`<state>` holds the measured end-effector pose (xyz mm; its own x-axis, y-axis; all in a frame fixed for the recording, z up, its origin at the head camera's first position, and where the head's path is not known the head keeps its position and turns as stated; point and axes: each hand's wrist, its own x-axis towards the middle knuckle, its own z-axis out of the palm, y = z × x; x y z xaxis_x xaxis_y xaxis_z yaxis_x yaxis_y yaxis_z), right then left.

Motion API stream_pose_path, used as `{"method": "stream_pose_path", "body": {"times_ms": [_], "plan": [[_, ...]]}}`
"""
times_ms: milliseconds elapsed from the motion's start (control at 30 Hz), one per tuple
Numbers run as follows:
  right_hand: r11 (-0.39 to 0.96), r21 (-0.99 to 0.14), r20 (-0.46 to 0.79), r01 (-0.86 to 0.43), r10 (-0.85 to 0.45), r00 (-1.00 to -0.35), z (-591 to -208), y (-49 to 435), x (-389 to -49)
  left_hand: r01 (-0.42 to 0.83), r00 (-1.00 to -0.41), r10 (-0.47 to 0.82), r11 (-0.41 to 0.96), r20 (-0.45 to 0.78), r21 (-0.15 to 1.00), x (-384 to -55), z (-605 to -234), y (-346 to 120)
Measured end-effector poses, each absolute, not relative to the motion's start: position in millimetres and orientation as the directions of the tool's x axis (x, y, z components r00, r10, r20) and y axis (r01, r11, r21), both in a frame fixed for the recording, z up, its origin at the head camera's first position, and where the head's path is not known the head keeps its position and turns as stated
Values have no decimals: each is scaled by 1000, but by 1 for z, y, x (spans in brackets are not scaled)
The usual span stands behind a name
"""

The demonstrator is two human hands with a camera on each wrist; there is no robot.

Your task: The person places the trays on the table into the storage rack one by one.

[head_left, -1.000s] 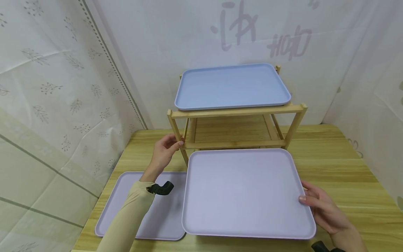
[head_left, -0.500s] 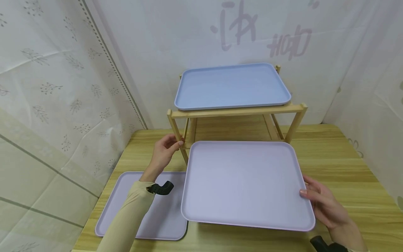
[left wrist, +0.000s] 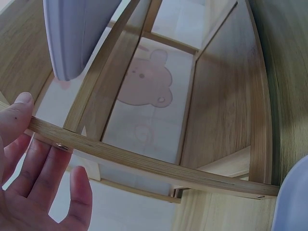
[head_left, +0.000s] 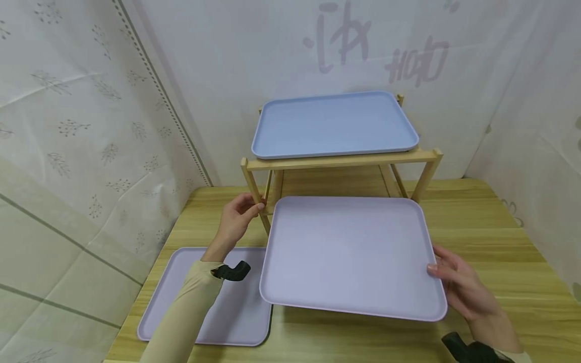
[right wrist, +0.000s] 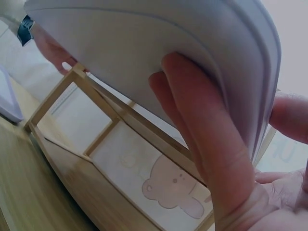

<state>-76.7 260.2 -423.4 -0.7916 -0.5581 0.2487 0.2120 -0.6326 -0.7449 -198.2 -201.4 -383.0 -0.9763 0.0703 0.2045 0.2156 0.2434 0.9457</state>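
Observation:
My right hand holds a lilac tray by its right edge, thumb on the rim and fingers underneath, as the right wrist view shows. The tray is raised above the table, its far edge at the front of a wooden tiered rack and its near edge tilted slightly. My left hand grips the rack's front left post, with the thumb on one side and fingers on the other in the left wrist view. A blue tray lies on the rack's top tier. The held tray hides the rack's lower front.
Another lilac tray lies on the wooden table at the left, partly beneath my left forearm. A patterned white curtain hangs at the left, and white cloth hangs behind the rack.
The held lilac tray has moved forward toward the rack and slightly left, now covering the front bar of the tier below the blue tray. My left hand stays on the post.

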Motion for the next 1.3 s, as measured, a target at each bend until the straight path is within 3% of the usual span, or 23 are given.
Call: {"method": "stream_pose_path", "body": {"times_ms": [367, 1000, 1300], "plan": [[-631, -742, 209, 224, -536, -818, -419, 254, -86, 215, -977, 61, 238, 206, 947, -198, -381, -202], [-636, -740, 236, 219, -551, -800, -417, 245, -120, 203, -979, 71, 229, 192, 952, -198, -382, -202], [-663, -712, 206, 231, -511, -834, -413, 242, -136, 203, -979, 65, 226, 193, 953, -197, -382, -202]]}}
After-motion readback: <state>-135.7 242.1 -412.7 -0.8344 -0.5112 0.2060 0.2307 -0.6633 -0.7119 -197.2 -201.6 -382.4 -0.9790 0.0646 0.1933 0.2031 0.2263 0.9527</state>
